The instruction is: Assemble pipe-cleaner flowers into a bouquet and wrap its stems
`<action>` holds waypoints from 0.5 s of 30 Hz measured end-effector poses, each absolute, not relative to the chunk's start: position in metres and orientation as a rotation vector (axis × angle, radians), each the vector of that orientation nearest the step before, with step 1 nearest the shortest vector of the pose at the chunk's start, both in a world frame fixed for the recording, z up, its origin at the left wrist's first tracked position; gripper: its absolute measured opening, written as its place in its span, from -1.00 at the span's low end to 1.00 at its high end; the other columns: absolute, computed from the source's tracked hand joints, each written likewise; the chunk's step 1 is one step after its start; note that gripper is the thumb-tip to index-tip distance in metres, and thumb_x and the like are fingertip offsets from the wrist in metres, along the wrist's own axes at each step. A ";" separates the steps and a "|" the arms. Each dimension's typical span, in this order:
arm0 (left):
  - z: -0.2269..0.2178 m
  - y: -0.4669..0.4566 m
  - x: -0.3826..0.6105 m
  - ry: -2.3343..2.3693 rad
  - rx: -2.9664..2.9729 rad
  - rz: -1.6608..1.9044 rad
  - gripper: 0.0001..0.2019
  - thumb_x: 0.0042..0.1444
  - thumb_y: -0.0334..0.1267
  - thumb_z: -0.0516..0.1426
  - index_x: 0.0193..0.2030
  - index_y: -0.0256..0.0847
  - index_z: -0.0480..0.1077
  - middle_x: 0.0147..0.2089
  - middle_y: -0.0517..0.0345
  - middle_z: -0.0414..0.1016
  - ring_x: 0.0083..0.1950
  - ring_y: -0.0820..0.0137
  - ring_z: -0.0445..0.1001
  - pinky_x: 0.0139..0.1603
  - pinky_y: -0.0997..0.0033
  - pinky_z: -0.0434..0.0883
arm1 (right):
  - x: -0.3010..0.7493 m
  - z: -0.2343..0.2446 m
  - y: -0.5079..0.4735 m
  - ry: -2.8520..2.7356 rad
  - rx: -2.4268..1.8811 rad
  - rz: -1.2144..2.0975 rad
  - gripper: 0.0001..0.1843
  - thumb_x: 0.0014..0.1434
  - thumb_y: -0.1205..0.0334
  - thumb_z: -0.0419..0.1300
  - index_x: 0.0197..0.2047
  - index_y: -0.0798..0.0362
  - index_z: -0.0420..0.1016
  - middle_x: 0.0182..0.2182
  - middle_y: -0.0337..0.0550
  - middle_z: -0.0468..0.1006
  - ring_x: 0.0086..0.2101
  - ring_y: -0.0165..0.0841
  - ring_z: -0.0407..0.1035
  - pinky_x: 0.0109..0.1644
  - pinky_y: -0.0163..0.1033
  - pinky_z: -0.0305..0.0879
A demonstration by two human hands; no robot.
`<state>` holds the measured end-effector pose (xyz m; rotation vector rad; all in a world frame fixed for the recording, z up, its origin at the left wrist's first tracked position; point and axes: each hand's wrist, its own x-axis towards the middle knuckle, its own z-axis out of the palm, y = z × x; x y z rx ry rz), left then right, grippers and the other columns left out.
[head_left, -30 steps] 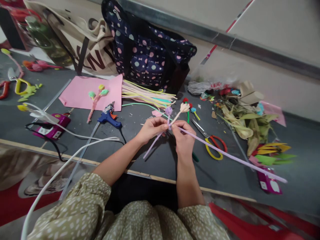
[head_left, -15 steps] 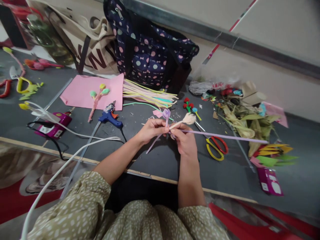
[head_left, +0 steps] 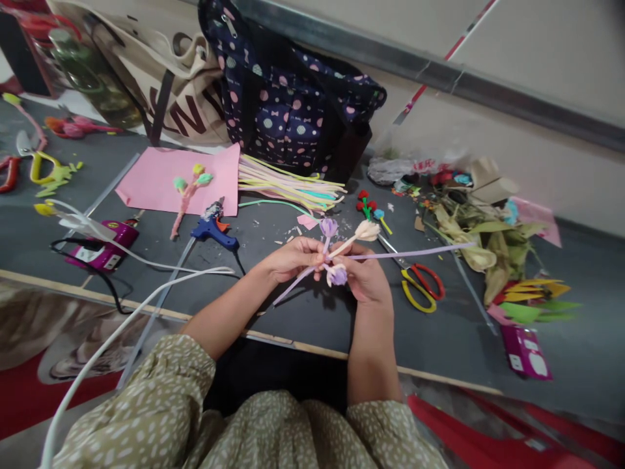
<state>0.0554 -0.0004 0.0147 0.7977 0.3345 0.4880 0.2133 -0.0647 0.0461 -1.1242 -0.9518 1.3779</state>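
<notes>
In the head view my left hand (head_left: 299,256) pinches the joined stems of a small spray of pipe cleaner flowers. A lilac flower (head_left: 329,227) points away from me, a cream flower (head_left: 367,230) leans right, and a second lilac flower (head_left: 336,275) hangs nearest me. One lilac stem sticks out to the lower left. My right hand (head_left: 364,277) is closed on a long lilac pipe cleaner (head_left: 420,251), which reaches far to the right. Its fingertips are partly hidden behind the flowers. Scissors (head_left: 418,286) with red and yellow handles lie beside my right hand.
A blue glue gun (head_left: 215,229) and white cable (head_left: 146,303) lie left. Behind are a pink sheet (head_left: 156,176), a pipe cleaner bundle (head_left: 288,182) and a dotted navy bag (head_left: 293,98). Dried husks (head_left: 498,244) and a purple box (head_left: 526,352) sit right.
The nearer lilac flower has come into view below the stems. My right hand has shifted slightly right, and the long pipe cleaner's free end has swung upward, away from me.
</notes>
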 end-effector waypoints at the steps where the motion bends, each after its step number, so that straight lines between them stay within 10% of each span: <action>1: 0.014 0.000 0.056 0.338 0.787 0.482 -0.59 -0.23 -0.08 0.43 -0.41 -0.36 0.45 -0.50 0.16 0.47 -0.54 0.51 0.44 -0.52 0.53 0.43 | 0.212 0.045 -0.064 -0.940 -1.130 1.347 -0.88 -0.13 0.21 0.38 -0.49 0.03 0.55 -0.52 -0.25 0.57 -0.51 -0.38 0.42 -0.44 -0.29 0.37; 15: 0.021 -0.002 0.058 0.630 1.848 1.223 -0.78 0.05 -0.26 0.25 -0.13 -0.19 0.49 -0.18 0.04 0.46 -0.17 0.35 0.37 -0.12 0.33 0.35 | 0.201 0.033 -0.059 -0.908 -1.279 0.738 -0.89 0.01 0.26 0.30 -0.49 0.05 0.48 -0.53 -0.33 0.45 -0.54 -0.49 0.26 -0.45 -0.35 0.20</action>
